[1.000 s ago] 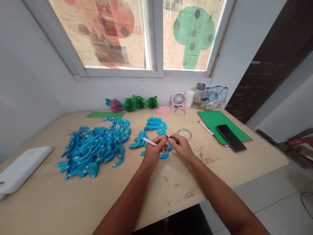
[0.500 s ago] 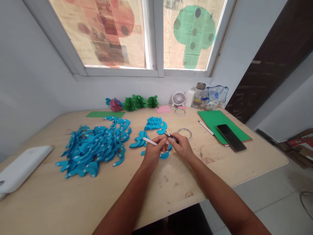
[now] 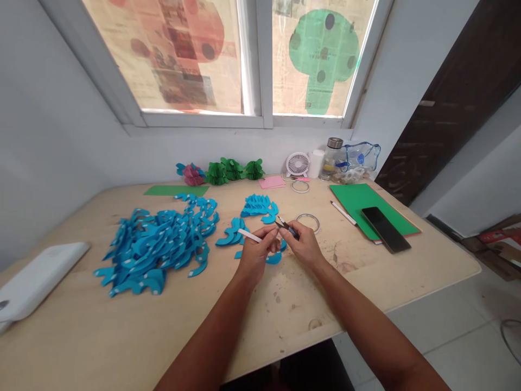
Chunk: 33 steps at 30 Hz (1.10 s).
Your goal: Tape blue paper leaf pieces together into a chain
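My left hand (image 3: 259, 252) is closed around a slim white stick (image 3: 249, 234), whose flat end points up and to the left. Between the fingers of my right hand (image 3: 304, 243) is a small pair of pliers (image 3: 281, 222) with dark handles and silvery jaws, held apart at the tip. The two hands almost meet, and the jaws lie just past my left fingertips. What the left fingertips pinch besides the stick is too small to tell. Blue curved paper pieces (image 3: 273, 259) lie beneath and behind the hands, with a small cluster (image 3: 231, 232) to the left.
A large heap of blue paper pieces (image 3: 158, 247) covers the table's left. Behind the hands lie more blue pieces (image 3: 257, 205) and a tape roll (image 3: 308, 222). A white pen (image 3: 343, 213), green sheets (image 3: 353, 201) and a phone (image 3: 385, 229) lie right. A small fan (image 3: 297, 164) stands behind.
The jaws of the pliers have spread wider apart in my right hand. Both hands and the white stick stay nearly where they were.
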Motion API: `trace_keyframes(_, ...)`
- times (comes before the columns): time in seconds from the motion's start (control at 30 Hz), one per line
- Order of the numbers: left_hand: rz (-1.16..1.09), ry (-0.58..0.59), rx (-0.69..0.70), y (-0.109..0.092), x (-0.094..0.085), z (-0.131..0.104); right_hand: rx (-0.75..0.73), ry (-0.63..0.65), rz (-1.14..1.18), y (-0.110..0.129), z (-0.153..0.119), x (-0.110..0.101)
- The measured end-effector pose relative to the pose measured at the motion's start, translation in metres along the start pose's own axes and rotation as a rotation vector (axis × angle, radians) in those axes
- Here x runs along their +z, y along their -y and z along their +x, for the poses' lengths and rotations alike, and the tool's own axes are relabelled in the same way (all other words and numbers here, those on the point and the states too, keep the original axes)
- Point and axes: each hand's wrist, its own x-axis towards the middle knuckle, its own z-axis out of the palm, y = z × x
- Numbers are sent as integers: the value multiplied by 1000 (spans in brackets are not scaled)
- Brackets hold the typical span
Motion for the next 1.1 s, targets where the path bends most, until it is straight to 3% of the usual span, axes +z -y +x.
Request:
trace_keyframes(0.17, 12, -39, -29, -3, 2, -2, 46, -54, 100, -2, 3, -1)
trace_keyframes(0.4, 82, -7, 1, -1, 0, -2, 83, -30, 255, -4, 6, 1)
trace_keyframes(0.73, 311, -25, 90, -3, 3, -4, 61, -39, 208, -4, 5, -1)
trace_keyframes(0.9, 402, -88, 96, 1, 2, -3, 48, -32, 162, -4, 4, 0)
trace_keyframes(1.1, 370, -142, 75, 2, 2, -3, 59, -4, 168, -4, 5, 0)
